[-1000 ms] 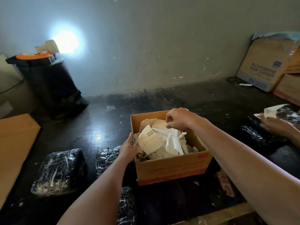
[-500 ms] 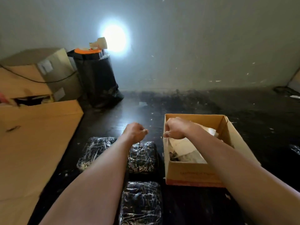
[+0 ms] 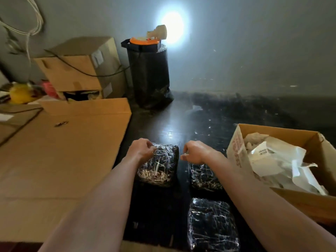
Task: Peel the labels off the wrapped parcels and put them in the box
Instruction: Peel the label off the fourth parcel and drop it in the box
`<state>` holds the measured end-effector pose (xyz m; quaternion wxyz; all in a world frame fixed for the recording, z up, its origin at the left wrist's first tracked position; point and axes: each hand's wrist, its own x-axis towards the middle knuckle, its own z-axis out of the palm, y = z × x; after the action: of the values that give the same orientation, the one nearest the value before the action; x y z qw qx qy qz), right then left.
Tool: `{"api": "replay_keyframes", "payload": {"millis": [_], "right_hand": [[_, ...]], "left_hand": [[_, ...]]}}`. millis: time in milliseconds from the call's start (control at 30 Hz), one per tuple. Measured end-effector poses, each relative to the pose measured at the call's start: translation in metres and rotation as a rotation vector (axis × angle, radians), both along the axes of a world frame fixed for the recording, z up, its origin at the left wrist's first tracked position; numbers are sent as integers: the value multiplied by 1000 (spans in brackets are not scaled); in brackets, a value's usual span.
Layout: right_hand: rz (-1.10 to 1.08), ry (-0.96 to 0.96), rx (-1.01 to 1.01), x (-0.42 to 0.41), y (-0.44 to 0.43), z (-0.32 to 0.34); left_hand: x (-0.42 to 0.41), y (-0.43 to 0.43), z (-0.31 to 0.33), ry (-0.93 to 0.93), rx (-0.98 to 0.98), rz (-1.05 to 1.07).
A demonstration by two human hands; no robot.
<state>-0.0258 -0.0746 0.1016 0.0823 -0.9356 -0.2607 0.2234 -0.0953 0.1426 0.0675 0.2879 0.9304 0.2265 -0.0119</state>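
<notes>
Three black parcels in shiny clear wrap lie on the dark floor: a left one (image 3: 160,166), a right one (image 3: 204,177) and a near one (image 3: 211,224). My left hand (image 3: 141,150) rests on the far left corner of the left parcel, fingers curled onto its wrap. My right hand (image 3: 195,151) hovers over the far edge of the right parcel, fingers curled with nothing visible in them. At the right stands the open cardboard box (image 3: 236,151), filled with crumpled white labels (image 3: 276,160). No label shows on the parcels' tops.
A big flat sheet of cardboard (image 3: 60,151) covers the floor at the left. Stacked cardboard boxes (image 3: 80,70) and a black bin with an orange lid (image 3: 147,73) stand at the back by the wall. A bright light spot glares on the wall.
The view has swung left, so the box now sits at the right edge. Both hands left the box and came down to the two far parcels; the left hand now touches the left parcel.
</notes>
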Motion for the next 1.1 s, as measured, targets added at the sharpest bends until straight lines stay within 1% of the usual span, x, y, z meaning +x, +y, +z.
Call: {"api": "replay_keyframes", "payload": {"millis": [200,300,400,500,600,733,800,867,1000,1100], "right_hand": [[-223,158,119,-21,40,-52],[-358,268,219,-30,44,-77],[-456,324,315,-40,46,-98],[-533,332,457,-48,47,-111],[-613,385,617,-46,49,-120],[-653,444,696,-38,48,-128],[-658,445,737,-38,48,-132],[-672,463,802,-41,46,-140],[-732,486,901,-70,40,-143],[-740,462,943,-102,35,-139]], "left_hand": [[-17,60,-61,30,54,4],[-30,75,-97,85,81,-42],[-44,85,-133,159,80,-99],[-58,89,-162,251,101,-153],[-67,91,-180,311,178,-218],[-76,93,-202,356,238,-254],[-82,95,-214,378,275,-265],[-88,94,-223,371,296,-262],[-92,94,-229,343,312,-257],[-92,95,-229,349,320,-263]]}}
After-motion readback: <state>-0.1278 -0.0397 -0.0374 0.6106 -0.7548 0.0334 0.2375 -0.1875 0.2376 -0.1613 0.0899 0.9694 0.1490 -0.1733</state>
